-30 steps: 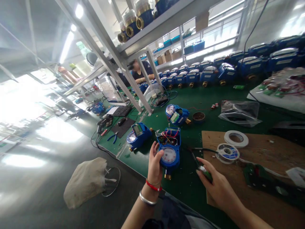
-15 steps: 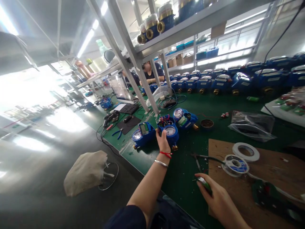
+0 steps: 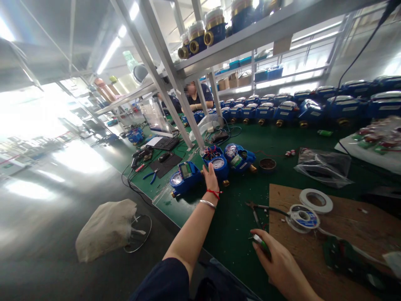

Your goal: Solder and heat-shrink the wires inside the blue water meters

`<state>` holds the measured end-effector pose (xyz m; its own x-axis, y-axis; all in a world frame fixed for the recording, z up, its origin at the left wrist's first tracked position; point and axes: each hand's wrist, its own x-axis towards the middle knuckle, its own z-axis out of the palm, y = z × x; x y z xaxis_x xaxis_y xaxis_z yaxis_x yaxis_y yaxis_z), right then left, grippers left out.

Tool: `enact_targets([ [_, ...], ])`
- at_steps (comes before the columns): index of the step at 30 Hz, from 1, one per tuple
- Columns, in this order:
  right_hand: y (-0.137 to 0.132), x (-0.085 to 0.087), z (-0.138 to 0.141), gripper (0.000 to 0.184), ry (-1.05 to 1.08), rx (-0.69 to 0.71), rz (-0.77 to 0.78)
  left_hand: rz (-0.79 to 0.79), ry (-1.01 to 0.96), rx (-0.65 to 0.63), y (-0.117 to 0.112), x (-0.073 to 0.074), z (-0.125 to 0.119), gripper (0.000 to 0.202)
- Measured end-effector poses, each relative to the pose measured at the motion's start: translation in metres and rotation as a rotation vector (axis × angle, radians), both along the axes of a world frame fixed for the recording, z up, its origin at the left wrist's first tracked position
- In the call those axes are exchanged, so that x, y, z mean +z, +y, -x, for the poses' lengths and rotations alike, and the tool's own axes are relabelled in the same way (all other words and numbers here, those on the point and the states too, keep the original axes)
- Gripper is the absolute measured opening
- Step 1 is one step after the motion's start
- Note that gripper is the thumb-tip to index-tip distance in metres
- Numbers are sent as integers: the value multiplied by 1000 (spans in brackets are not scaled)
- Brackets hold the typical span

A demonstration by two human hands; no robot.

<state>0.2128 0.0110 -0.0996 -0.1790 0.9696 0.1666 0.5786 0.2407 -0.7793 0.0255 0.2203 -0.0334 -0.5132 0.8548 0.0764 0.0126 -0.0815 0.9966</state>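
Grn bench (image 3: 227,234), shiny gry flr (image 3: 37,259)

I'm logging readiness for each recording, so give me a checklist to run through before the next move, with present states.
1. Left hand at the middle meter: ok, beside its dial.
2. Left fingers' grip firm: cannot tell, the hand hides the contact.
3. Middle meter's compartment covered: not ok, its wires show.
4. Gap between the middle and right meter: cannot tell, they nearly meet in this view.
5. Green tool held in the right hand: ok, away from the meters.
6. Blue pliers clear of both hands: ok.
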Motion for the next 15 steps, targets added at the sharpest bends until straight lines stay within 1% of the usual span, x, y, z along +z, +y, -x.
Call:
enact_targets([
  [2, 0, 1, 0, 29, 3, -1, 7, 11, 42, -16, -26, -7, -2, 63],
  [5, 1, 2, 1, 28, 22, -8, 3, -10, 159, -73, -79, -21, 4, 59],
  [6, 1, 1, 1, 28, 30, -11, -2, -72, 352, -117, -96, -24, 12, 58],
  [7, 1, 1, 1, 28, 37, -13, -8, -154, 535, -102, -109, -24, 24, 54],
  [8, 1, 1, 2, 28, 42, -16, -15, -232, 679, -58, -119, -22, 40, 50],
  [9, 1, 0, 2, 28, 43, -18, -21, -307, 781, 3, -123, -16, 60, 48],
  [10, 1, 0, 2, 28, 41, -22, -25, -343, 843, 78, -121, -8, 82, 47],
  [11, 1, 0, 3, 28, 36, -23, -24, -337, 865, 157, -115, 1, 105, 47],
  [12, 1, 1, 3, 28, 30, -22, -20, -277, 856, 212, -104, 12, 128, 45],
  [13, 1, 2, 3, 28, 23, -19, -14, -181, 825, 231, -90, 22, 149, 42],
  [15, 2, 3, 3, 28, 12, -9, -8, -80, 785, 188, -61, 38, 184, 37],
])
